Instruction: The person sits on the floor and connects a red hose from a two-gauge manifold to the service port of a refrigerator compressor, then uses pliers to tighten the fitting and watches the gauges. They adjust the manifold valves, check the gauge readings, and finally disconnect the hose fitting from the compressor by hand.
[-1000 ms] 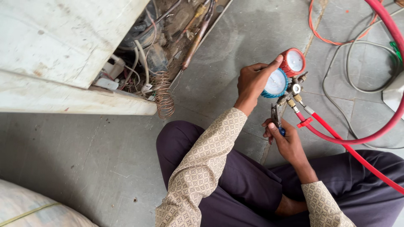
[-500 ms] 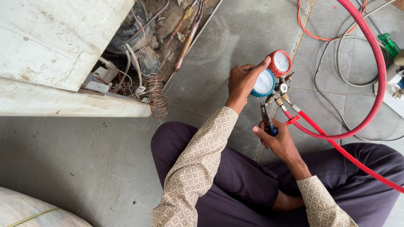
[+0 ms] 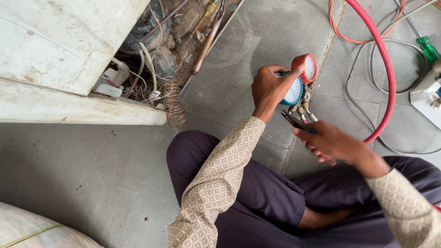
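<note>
My left hand (image 3: 270, 88) grips a manifold gauge set (image 3: 301, 80) with one blue-rimmed dial and one red-rimmed dial, held above the grey floor. Brass fittings hang under the dials. My right hand (image 3: 331, 142) is closed around a pair of pliers (image 3: 296, 122) with dark jaws, whose tip sits right at the brass fittings. A red hose (image 3: 385, 69) runs from the fittings, loops to the right and up out of view. I sit cross-legged in dark trousers (image 3: 257, 193) and patterned sleeves.
An opened white appliance casing (image 3: 59, 50) lies at upper left, showing wires, copper pipes and a coiled copper tube (image 3: 173, 106). An orange wire, grey cables, a green-handled screwdriver (image 3: 427, 48) and a white device (image 3: 427, 98) lie at upper right. A white sack (image 3: 32, 229) is at lower left.
The view has shifted, so the gauges and hands sit further left and lower. My right hand with the pliers has come up closer to the brass fittings. My left hand keeps its grip.
</note>
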`<state>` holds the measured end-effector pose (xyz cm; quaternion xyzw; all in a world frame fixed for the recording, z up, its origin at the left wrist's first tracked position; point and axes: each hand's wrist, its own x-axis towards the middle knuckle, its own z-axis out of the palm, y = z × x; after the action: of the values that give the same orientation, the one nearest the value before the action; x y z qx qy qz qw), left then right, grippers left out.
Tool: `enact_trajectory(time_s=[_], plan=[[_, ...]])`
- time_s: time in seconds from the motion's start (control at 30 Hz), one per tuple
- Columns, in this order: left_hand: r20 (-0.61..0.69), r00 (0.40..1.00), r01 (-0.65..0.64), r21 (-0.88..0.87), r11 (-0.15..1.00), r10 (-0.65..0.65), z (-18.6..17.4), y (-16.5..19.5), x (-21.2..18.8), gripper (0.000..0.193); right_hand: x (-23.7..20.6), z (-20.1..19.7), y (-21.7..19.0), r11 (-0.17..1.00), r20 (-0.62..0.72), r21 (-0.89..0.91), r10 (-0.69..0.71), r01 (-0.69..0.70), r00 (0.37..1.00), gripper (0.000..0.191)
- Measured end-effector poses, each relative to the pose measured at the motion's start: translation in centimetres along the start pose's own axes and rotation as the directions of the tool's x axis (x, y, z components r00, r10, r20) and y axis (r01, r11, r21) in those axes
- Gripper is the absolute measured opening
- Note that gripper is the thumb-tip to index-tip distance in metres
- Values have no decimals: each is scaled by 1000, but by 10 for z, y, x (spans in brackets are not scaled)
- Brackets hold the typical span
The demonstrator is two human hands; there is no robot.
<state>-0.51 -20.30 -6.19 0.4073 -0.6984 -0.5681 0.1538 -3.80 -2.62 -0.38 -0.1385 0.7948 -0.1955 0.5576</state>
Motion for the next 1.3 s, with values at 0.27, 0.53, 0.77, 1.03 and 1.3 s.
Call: enact_trajectory(time_s=[0.27, 0.53, 0.77, 1.03, 1.3], plan=[[24, 985, 171, -141, 975, -169, -2, 6, 8, 58, 10, 17, 31, 962, -119, 73, -252, 262, 960, 38], [116, 983, 176, -357, 917, -143, 5, 3, 5, 52, 43, 69, 76, 747, -391, 305, -468, 591, 793, 25], [121, 975, 218, -323, 921, -188, 2, 7, 3, 54, 37, 64, 71, 717, -370, 320, -507, 620, 778, 28], [156, 973, 214, -338, 917, -170, 4, 3, 4, 54, 35, 64, 59, 749, -372, 280, -493, 601, 787, 31], [173, 979, 178, -464, 868, -108, 13, 0, 8, 49, 41, 60, 78, 676, -369, 324, -554, 662, 747, 33]])
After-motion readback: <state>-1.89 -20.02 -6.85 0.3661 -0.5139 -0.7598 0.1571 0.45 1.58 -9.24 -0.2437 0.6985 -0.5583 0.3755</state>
